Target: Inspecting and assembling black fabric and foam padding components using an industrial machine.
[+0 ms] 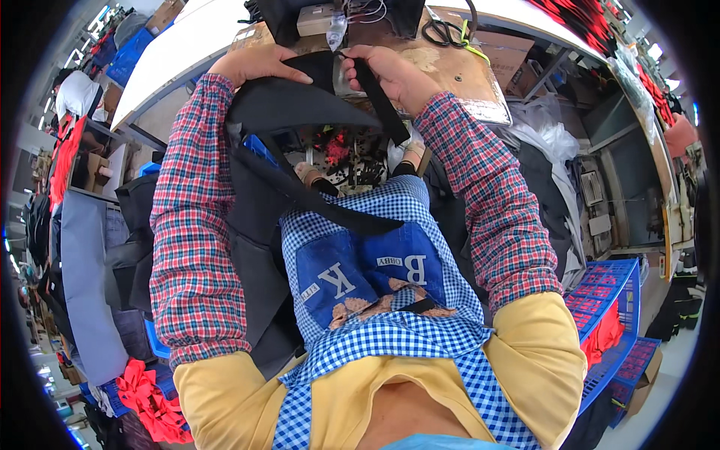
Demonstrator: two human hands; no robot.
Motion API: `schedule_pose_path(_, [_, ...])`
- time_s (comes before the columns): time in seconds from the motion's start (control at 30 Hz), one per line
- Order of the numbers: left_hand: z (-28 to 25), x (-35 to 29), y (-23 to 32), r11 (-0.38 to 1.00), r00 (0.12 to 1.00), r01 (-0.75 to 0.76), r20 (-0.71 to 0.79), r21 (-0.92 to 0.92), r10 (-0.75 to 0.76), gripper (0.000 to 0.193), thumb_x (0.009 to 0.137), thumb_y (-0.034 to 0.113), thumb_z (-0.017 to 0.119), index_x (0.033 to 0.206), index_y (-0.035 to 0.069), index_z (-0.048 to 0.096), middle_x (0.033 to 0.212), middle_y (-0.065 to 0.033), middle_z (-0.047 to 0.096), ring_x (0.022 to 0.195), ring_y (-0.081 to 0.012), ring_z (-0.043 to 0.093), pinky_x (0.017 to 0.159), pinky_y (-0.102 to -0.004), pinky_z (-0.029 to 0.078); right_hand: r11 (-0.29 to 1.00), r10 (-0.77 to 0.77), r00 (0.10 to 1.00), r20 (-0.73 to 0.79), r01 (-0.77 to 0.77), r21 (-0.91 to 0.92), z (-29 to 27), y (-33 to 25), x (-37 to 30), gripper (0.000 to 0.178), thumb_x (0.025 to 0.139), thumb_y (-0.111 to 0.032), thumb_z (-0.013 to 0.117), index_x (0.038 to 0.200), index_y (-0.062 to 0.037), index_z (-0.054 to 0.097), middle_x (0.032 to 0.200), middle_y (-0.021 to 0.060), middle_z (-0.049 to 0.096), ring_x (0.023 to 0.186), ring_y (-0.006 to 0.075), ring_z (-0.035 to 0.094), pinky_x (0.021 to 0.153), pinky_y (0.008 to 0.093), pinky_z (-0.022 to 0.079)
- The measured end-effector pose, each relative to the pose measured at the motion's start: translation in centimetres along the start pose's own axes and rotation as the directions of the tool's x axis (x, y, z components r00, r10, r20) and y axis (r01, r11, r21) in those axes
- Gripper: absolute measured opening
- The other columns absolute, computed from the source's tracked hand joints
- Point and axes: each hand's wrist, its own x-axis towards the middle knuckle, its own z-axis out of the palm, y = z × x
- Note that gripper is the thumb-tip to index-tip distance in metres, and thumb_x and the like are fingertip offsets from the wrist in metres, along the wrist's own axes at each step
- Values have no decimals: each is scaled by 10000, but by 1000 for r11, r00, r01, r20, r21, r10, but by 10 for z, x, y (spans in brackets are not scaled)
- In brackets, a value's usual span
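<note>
Black fabric (296,105) hangs over the near edge of the worktable (442,71), one part reaching the small metal working end of a sewing machine (337,31). My left hand (259,65) grips this fabric at its left, thumb on top and the other fingers partly hidden. Just right of the machine, the curled fingers of my right hand (390,75) pinch a narrow black strap (381,101), whose loose end dangles below. Another black band (322,206) drapes across my lap, over the blue checked apron (390,337).
Black-handled scissors (442,31) lie at the table's back right. Dark cloth (259,277) is heaped at my left. A blue plastic basket (607,300) with red fabric stands at my right. Red cloth (150,397) lies at lower left. Someone in white (77,94) is at far left.
</note>
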Motion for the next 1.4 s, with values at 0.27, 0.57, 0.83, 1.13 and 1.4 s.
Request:
schedule_pose_path(0.27, [-2,11,-6,998,996,-55,-69,16,56,460,818,404,761,1052,14,692,863,-45,705,754,-107,660,719,-241,539,995,-30,999,45,26,97,-5,-4,9,82,956,-142,503,903,-81,513,738,-22,527,647,111,509,568,265,469])
schedule_pose_path(0.57, [0,15,-10,997,988,-73,-131,28,76,417,820,385,762,1039,34,707,860,-34,702,766,-103,648,733,-235,526,988,-97,995,-6,97,122,5,-3,4,87,960,-144,506,906,-77,500,743,-14,508,629,95,477,543,247,422])
schedule_pose_path(0.83, [0,6,-9,996,989,-76,-124,38,80,402,826,369,761,1028,26,709,850,-22,702,754,-81,637,721,-219,513,975,-158,985,-64,166,149,13,2,-2,144,955,-159,522,851,-60,522,728,12,521,599,108,481,515,261,412])
schedule_pose_path(1.13, [-5,-2,-21,987,970,-132,-192,96,149,405,834,351,755,1069,26,701,897,-23,707,765,-86,647,723,-221,518,903,-303,949,-91,316,292,8,-10,-13,141,959,-164,508,850,-75,503,693,1,473,586,114,449,508,261,390])
schedule_pose_path(1.4, [5,-36,-36,958,977,-189,-135,-217,162,375,857,307,740,1091,21,678,891,-1,686,775,-58,634,722,-198,515,951,-302,952,-49,297,-85,-26,-36,-106,142,964,-188,515,886,-69,510,708,-24,464,604,93,452,524,248,398])
